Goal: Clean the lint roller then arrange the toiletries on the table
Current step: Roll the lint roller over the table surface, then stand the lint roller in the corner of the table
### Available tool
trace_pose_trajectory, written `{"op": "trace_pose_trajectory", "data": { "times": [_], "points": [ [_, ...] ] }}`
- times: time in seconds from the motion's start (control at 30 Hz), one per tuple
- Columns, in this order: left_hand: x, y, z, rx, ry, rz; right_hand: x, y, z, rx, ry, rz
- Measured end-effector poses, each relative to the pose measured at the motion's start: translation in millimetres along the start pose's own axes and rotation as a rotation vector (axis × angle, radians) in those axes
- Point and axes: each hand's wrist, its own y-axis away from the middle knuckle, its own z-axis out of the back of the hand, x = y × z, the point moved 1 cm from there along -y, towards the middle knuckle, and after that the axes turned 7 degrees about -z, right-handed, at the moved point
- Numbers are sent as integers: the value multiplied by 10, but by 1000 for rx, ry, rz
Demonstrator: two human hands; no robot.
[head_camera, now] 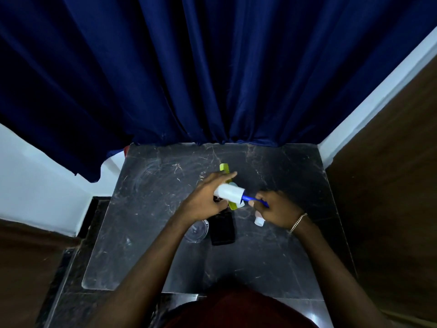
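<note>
I hold a lint roller over the middle of the dark marble table (146,233). Its white roll (230,192) points left and its blue handle (249,199) points right. My left hand (208,200) wraps around the white roll, fingers stretched over its far side. My right hand (277,210) grips the blue handle. Under the roller lies a yellow-green comb (223,167), mostly hidden. A small white bottle (259,220) lies beneath my right hand. A black flat object (222,229) and a clear glass dish (198,230) sit below my left wrist.
A dark blue curtain (212,67) hangs right behind the table's far edge. White walls (35,181) and brown wood panels (390,162) close in on both sides. The table's left part shows bare marble.
</note>
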Motion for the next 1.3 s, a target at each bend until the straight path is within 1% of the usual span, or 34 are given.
{"op": "trace_pose_trajectory", "data": {
  "times": [0.1,0.2,0.33,0.43,0.5,0.6,0.7,0.77,0.87,1.07,1.3],
  "points": [
    [16,-77,10,-13,26,9,-121,-28,-45,-35,-37,-17],
    [67,-151,11,-34,-35,51,-318,-94,-80,-46,-61,-92],
    [163,-254,-23,33,-330,65,-652,-225,-157,-94,-233,-280],
    [198,-337,-72,64,-525,40,-870,-365,-240,-166,-283,-416],
    [216,-375,-101,81,-572,33,-971,-456,-292,-228,-271,-489],
    [258,-444,-140,116,-566,44,-1112,-580,-306,-319,-199,-606],
    [307,-504,-137,116,-562,55,-1218,-708,-231,-370,-120,-679],
    [341,-531,-117,110,-569,60,-1308,-807,-161,-384,-53,-702],
    [391,-534,-74,93,-606,70,-1436,-966,-64,-368,-66,-744],
    [492,-511,26,85,-605,146,-1624,-1137,-23,-373,33,-756],
    [540,-486,161,64,-592,218,-1748,-1211,-167,-287,185,-733]
  ]
}}
